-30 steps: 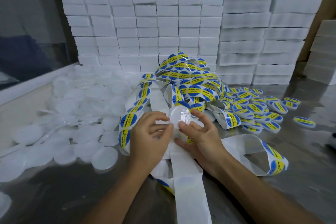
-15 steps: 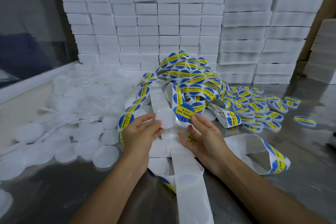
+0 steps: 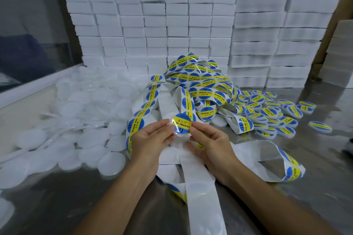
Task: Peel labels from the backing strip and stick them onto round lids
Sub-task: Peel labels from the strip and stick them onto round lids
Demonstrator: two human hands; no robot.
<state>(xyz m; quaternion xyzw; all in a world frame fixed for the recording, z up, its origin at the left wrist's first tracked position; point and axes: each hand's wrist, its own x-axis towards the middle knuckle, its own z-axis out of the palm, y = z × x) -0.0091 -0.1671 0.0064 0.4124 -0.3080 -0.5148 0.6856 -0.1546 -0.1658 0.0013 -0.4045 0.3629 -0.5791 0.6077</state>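
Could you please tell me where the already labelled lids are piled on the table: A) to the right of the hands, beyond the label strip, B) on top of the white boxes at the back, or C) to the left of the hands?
A: the labelled lids lie right of the right hand; the plain white lids lie to the left.

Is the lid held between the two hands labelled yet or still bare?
Labelled. A blue and yellow label covers the face of the round lid, held at its edges by the left hand and right hand.
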